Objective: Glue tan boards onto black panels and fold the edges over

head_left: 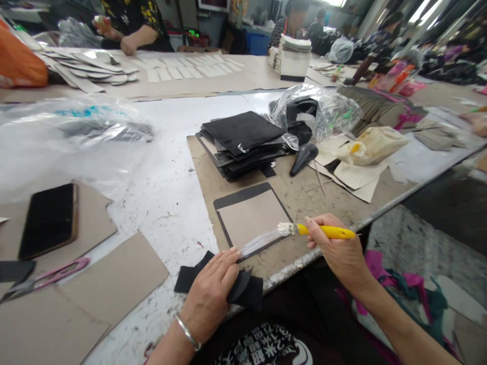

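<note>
Right hand point(340, 253) grips yellow-handled bristle brush point(304, 230) on black-edged tan card panel point(251, 215) at near surface point(167, 203) edge; left hand point(213, 295) presses black fabric scraps point(251, 296) flat; light, even strokes inside border seem best.

Right below the left hand point(211, 295), the black shirt point(266, 346) bears two rows of white printed Chinese characters, warped and cut by the frame edge, so none reads for sure. Far beyond that hand, a plastic bag point(81, 112) shows blue print, too blurred to read. A green lit display point(194, 34) at the back is illegible.
</note>
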`<state>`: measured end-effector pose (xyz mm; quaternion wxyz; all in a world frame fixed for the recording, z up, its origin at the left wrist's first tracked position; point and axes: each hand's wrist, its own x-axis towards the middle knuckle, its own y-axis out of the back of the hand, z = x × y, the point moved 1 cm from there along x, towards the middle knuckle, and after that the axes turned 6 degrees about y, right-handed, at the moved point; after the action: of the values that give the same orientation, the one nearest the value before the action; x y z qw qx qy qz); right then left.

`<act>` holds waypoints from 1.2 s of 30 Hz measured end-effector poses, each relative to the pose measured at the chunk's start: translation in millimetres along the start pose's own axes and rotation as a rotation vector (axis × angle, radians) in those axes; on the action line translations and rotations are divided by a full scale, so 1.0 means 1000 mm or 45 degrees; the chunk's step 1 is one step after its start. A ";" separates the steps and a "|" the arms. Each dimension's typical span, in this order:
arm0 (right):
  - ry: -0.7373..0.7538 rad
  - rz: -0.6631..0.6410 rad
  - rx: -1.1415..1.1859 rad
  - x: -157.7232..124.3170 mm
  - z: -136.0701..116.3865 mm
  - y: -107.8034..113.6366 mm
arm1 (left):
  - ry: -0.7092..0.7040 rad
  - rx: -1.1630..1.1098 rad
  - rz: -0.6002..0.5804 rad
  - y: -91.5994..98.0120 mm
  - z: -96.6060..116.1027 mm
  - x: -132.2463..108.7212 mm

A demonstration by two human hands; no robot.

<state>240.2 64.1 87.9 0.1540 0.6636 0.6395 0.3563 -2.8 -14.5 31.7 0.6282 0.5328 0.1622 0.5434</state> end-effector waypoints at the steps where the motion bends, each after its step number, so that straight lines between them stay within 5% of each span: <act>1: 0.070 0.017 -0.066 0.000 -0.002 0.004 | -0.003 0.001 0.005 0.000 0.000 0.000; 6: 0.433 0.077 -0.265 -0.003 -0.016 0.008 | -0.029 0.022 0.015 0.001 -0.001 0.001; 10: 0.609 -0.086 -0.246 -0.019 -0.029 -0.012 | -0.043 0.033 0.054 0.003 0.000 0.001; 13: 0.645 -0.183 -0.137 -0.031 -0.040 -0.018 | -0.049 0.027 0.063 0.003 -0.001 0.000; 18: 0.655 -0.036 -0.214 -0.026 -0.037 -0.010 | -0.067 0.030 0.059 0.003 -0.002 -0.001; 21: 0.662 -0.090 -0.269 -0.025 -0.034 -0.017 | -0.061 0.024 0.087 0.004 -0.001 -0.001; 25: 0.578 -0.172 -0.006 -0.036 -0.049 -0.035 | -0.061 -0.003 0.133 0.007 0.000 0.000; 31: -0.035 -0.189 0.469 -0.036 -0.047 -0.051 | -0.062 -0.010 0.137 0.007 -0.001 -0.001; 36: -0.007 -0.104 0.317 -0.030 -0.041 -0.047 | -0.032 -0.100 0.118 0.005 -0.002 -0.002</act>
<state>180.4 31.7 77.3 0.0866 0.6520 0.7048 0.2658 -7.7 -16.3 33.9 0.6246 0.5215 0.1081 0.5711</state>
